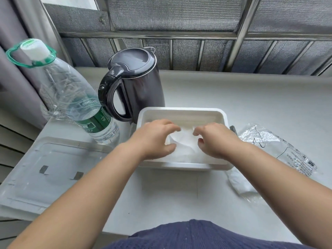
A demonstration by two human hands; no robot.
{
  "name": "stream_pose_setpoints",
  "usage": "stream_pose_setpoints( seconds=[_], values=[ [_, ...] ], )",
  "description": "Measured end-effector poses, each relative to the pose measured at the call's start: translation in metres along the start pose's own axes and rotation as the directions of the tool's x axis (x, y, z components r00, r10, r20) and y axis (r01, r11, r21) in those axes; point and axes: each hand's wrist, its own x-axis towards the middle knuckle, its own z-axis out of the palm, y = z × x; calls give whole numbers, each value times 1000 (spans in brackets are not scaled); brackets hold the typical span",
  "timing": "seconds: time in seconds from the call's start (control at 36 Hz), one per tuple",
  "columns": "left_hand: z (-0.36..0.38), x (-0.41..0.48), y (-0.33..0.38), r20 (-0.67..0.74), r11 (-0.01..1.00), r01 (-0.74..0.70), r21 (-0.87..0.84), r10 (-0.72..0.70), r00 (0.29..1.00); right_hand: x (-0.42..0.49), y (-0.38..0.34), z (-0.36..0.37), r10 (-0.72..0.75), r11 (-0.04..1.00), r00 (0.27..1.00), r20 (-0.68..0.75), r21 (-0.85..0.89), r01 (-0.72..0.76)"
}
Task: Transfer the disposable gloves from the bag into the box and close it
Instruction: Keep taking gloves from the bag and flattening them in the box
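I press the thin, soft, slippery translucent plastic gloves [183, 142] into the white rectangular box [181, 112] with my left hand [156, 139] and right hand [215, 141], fingers curled loosely on the pile, gripping nothing firmly.

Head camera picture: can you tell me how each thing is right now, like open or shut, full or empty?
box: open, gloves inside
gloves: piled in the box under both hands
lid: off, flat on the table left of the box
bag: lying crumpled right of the box, looks mostly emptied
kettle: upright, lid shut
water bottle: capped, leaning
left hand: fingers spread over the gloves
right hand: fingers curled over the gloves
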Motion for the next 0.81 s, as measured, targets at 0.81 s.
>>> stream_pose_setpoints(
  seconds=[0.81],
  values=[
    [-9,2,4,43,948,87,307,-106,993,0,-19,-17,202,975,975,96,-109,-191]
  ],
)
